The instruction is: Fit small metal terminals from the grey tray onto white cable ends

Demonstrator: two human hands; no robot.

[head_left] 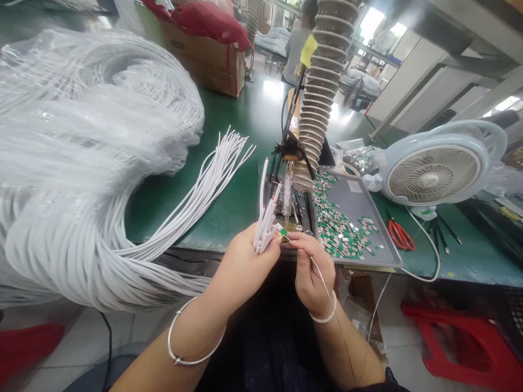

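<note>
My left hand [241, 267] is closed round a bunch of white cables [263, 226], their stripped ends pointing up toward a soldering iron [288, 190]. A small green circuit board [281, 232] sits at the cable tips between both hands. My right hand [312, 269] pinches a thin solder wire [322, 277] that runs down over the wrist. More white cables [204, 185] fan out across the green table [229, 207] to the left.
A big bundle of bagged white cables [81, 163] fills the left side. A grey tray [384, 239] holds several small green boards beside a ribbed fume duct [322, 92]. A white fan [433, 174], red scissors [400, 234], a cardboard box [208, 60] and a red stool [457, 343] surround it.
</note>
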